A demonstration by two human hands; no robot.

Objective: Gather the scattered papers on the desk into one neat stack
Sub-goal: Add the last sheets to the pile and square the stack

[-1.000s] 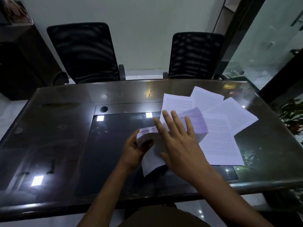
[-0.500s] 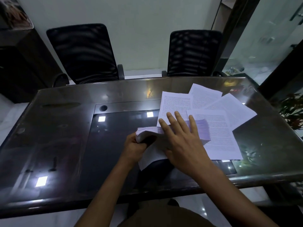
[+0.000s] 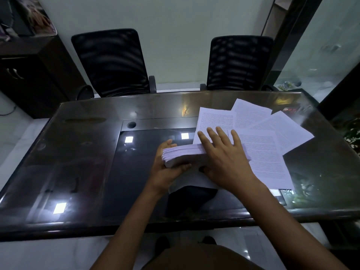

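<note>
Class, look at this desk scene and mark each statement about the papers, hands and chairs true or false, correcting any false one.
1. The left hand holds the end of a thick paper stack. True.
2. The right hand lies flat on top of the stack. True.
3. All sheets are already gathered. False: several loose sheets lie spread on the glass desk to the right.
4. Three chairs stand behind the desk. False: two black mesh chairs are visible.
5. The loose sheets are blank. False: they carry printed text.
</note>
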